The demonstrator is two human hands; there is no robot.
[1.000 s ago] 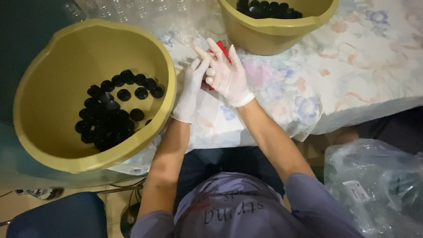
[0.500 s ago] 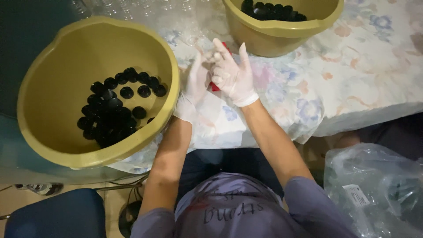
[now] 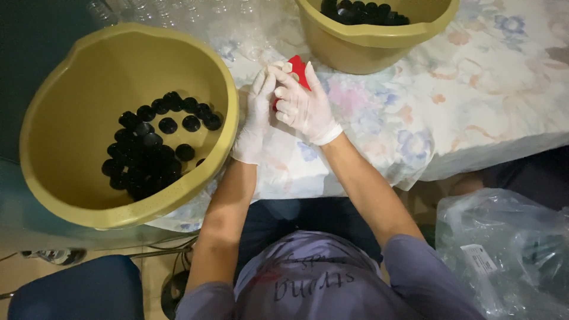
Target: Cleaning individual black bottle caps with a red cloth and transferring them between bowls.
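Observation:
Both my hands wear white gloves and meet over the table's near edge. My right hand (image 3: 303,105) has its fingers curled around a small red object (image 3: 298,67), most of which is hidden. My left hand (image 3: 255,118) presses against the same red object from the left, fingers pointing up. To the left stands a large olive-yellow basin (image 3: 71,89) holding several black round caps (image 3: 151,148).
A second olive-yellow basin (image 3: 379,44) with black caps (image 3: 361,12) stands at the far edge of the flowered tablecloth (image 3: 474,101). Clear plastic bottles (image 3: 178,12) lie at the back. A clear plastic bag (image 3: 504,249) sits at the lower right, a blue seat (image 3: 77,290) at the lower left.
My right hand's fingers, spread a second ago, have curled shut on the red object. Both hands stayed in about the same spot between the two basins.

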